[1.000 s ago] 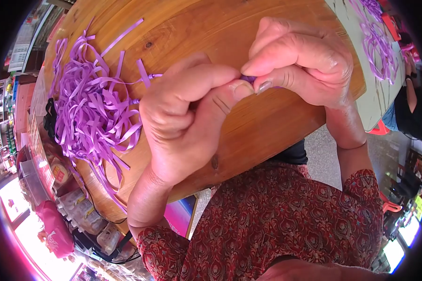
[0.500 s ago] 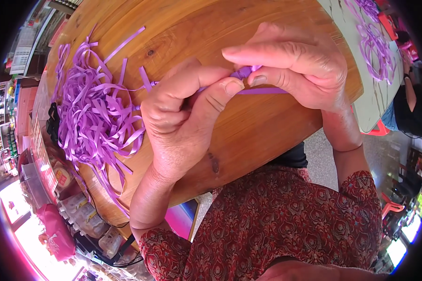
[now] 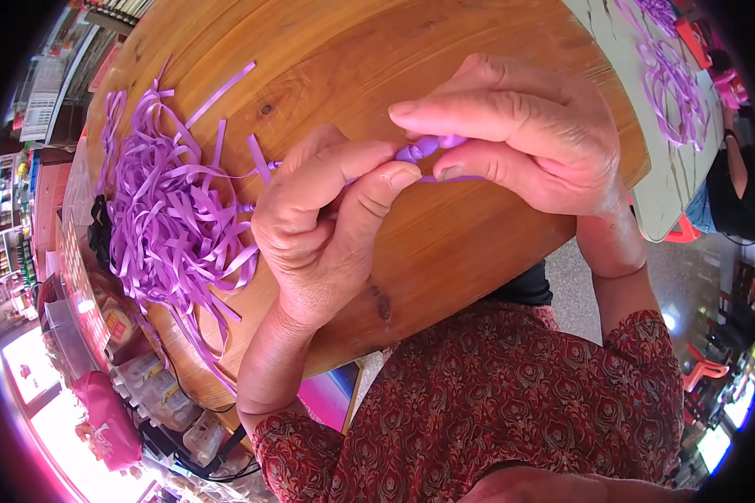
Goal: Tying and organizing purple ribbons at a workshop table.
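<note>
My left hand [image 3: 327, 226] and my right hand [image 3: 512, 134] meet above a round wooden table [image 3: 352, 67]. Between their fingertips they pinch a small twisted piece of purple ribbon [image 3: 424, 149]. A thin strip of it trails out under my right thumb. To the left of my left hand lies a loose heap of purple ribbon strips [image 3: 172, 218] on the wood, with strands spilling toward the table's near edge. Most of the pinched piece is hidden by my fingers.
A pale second table [image 3: 658, 180] at the upper right carries more purple ribbon [image 3: 671, 75]. A seated person in dark clothing [image 3: 734, 189] is beyond it. Jars and a pink bag [image 3: 109, 419] crowd the lower left below the table edge.
My hands have shifted slightly and my right fingers have straightened out over the ribbon piece, which now shows more between the fingertips. The heap has not moved.
</note>
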{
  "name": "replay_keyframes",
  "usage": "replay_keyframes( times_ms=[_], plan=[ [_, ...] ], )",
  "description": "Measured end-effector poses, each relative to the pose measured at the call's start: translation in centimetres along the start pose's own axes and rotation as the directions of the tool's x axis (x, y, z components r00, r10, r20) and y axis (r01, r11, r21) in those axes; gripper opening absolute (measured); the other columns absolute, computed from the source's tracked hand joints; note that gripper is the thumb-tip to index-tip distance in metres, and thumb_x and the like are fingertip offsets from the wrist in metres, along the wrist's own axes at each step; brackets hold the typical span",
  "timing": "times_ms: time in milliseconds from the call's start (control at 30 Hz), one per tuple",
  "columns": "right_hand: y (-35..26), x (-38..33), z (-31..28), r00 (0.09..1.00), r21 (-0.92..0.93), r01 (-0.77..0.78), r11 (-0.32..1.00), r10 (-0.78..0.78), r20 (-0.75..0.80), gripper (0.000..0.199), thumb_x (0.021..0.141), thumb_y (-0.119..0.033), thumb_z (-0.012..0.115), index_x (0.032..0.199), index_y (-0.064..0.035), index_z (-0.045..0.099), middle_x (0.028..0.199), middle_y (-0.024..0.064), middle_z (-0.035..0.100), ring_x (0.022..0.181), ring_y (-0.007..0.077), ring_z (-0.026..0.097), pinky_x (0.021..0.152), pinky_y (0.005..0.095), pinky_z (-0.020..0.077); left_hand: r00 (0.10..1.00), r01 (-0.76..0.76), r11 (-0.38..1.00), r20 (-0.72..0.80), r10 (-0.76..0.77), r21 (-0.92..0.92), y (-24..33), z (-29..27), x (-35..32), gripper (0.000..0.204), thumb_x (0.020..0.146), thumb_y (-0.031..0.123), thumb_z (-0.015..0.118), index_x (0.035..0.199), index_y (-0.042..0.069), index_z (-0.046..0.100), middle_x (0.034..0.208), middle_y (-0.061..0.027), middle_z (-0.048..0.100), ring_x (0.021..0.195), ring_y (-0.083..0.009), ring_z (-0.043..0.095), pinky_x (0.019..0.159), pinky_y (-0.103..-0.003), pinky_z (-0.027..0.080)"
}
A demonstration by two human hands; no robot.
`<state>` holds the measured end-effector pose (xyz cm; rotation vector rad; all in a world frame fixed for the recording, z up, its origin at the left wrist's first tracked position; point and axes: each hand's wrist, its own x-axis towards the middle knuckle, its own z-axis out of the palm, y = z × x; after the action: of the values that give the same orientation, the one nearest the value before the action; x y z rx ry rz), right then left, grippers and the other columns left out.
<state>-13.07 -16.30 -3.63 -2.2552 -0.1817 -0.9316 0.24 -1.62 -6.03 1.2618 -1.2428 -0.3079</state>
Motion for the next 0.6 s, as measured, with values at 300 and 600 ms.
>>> replay_keyframes(
  times_ms=[300, 600],
  plan=[
    [0.0, -0.2, 0.2, 1.0, 0.01, -0.017, 1.0, 0.017, 0.0, 0.034, 0.067, -0.003, 0.074, 0.101, -0.0002, 0.068, 0.085, 0.0111, 0.065, 0.074, 0.0205, 0.063, 0.061, 0.0283, 0.0498, 1.0, 0.015, 0.999, -0.022, -0.016, -0.037, -0.2, -0.1, -0.3, 0.017, 0.076, -0.005, 0.071, 0.091, 0.0, 0.066, 0.07, -0.0042, 0.057, 0.06, -0.0087, 0.049, 0.054, -0.02, 0.037],
    [2.4, -0.5, -0.3, 0.955, -0.149, 0.038, 0.988, 0.008, 0.296, 0.018, 0.069, -0.006, 0.067, 0.087, -0.0039, 0.069, 0.091, 0.0053, 0.063, 0.085, 0.0235, 0.059, 0.072, 0.0318, 0.049, 0.943, 0.262, 0.949, -0.16, -0.29, -0.178, -0.1, -0.6, 0.2, 0.006, 0.083, -0.002, 0.066, 0.089, -0.002, 0.066, 0.079, -0.0006, 0.06, 0.073, -0.0055, 0.051, 0.069, -0.017, 0.041]
  ],
)
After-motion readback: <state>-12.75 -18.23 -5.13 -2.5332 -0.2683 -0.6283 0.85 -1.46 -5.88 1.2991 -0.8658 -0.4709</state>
